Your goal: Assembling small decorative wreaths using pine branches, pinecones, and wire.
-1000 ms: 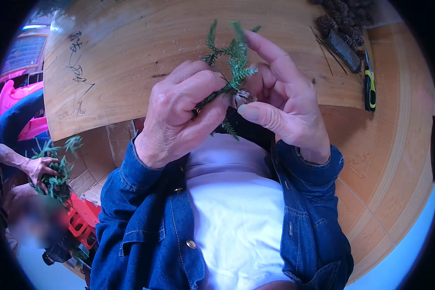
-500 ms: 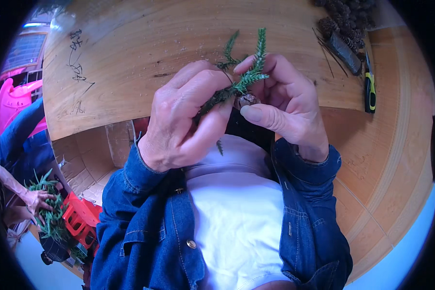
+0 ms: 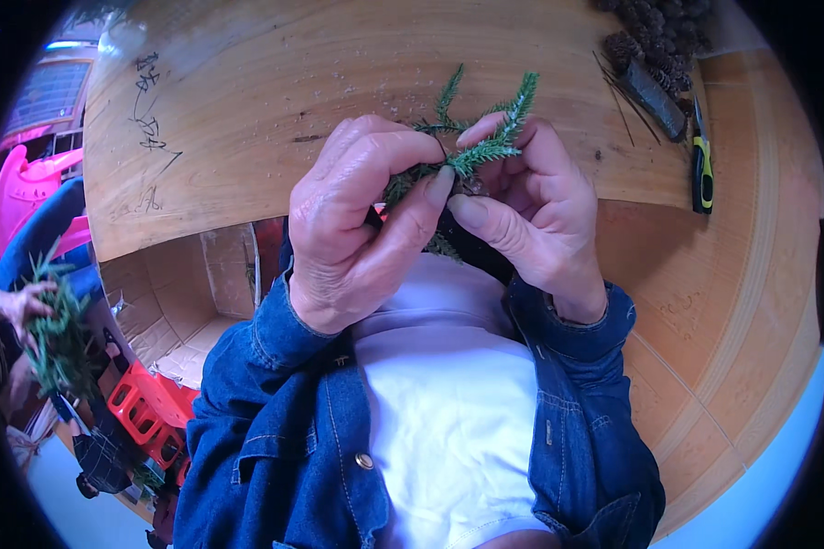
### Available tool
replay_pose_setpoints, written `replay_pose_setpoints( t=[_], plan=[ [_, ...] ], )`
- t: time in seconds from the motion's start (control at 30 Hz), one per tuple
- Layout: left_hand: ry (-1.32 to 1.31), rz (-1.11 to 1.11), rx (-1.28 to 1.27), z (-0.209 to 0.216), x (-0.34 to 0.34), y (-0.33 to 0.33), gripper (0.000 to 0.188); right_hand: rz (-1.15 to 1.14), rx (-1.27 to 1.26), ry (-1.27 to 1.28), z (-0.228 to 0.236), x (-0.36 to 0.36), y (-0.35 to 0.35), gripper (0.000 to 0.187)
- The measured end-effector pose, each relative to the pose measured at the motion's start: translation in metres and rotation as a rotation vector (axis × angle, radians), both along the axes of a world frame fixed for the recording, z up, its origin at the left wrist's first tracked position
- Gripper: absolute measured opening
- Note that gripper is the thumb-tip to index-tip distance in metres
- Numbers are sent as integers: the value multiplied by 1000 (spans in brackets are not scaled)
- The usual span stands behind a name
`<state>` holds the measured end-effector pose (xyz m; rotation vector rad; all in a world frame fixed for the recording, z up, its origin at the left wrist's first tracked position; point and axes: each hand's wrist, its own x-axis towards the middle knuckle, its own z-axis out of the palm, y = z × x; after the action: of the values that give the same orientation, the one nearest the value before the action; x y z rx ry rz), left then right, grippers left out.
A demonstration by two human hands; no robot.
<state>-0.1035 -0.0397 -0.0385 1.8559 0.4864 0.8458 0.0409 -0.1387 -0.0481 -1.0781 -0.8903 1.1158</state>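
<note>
Above the near edge of the wooden table [image 3: 293,82], both hands work close together on a green needle-leaved sprig [image 3: 490,156]. My left hand [image 3: 352,215] is closed on its stem, thumb and forefinger pinched around a thin dark wire or stalk. My right hand [image 3: 554,215] curls around the other side, its thumb and fingers closed on a small brown pine cone [image 3: 470,186]. Most of the cone is hidden by the right thumb and the needles. The sprig's tips point away and to the right, and some greenery hangs below the left hand.
Pine cones [image 3: 655,37] are heaped at the far right, beside a grey block [image 3: 655,102] and thin dark wires [image 3: 624,96]. A yellow-and-black cutter [image 3: 701,174] lies at the table's right edge. At left are a cardboard box [image 3: 169,293], a red stool [image 3: 146,412] and a co-worker's hand [image 3: 18,306] holding greenery.
The sprig's tips have shifted right and slightly down. My left thumb has come up to the stem beside the cone. The co-worker has lifted the greenery at left.
</note>
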Motion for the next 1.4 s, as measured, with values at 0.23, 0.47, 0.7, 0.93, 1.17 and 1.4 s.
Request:
replay_pose_setpoints(
  t=[0.23, 0.47, 0.7, 0.93, 1.17, 1.4],
  plan=[
    [-38, 11, 44, -1, 1, 0, 19, -26, 18, -25, 5, -3, 0, 38],
    [-1, 20, 22, 2, 3, 0, 19, -16, 9, -34, 3, -2, -1, 36],
    [48, 66, 166, 3, 5, -2, 20, -4, -7, 16, 3, -2, -3, 35],
    [21, 59, 157, 3, 6, -3, 21, -18, -42, 43, 3, -3, -5, 42],
    [43, 92, 319, 0, 9, -3, 22, -21, -50, -24, 1, -1, -6, 40],
    [20, 113, 222, -1, 10, -8, 18, -36, -52, -68, -1, -3, -6, 40]
  ],
)
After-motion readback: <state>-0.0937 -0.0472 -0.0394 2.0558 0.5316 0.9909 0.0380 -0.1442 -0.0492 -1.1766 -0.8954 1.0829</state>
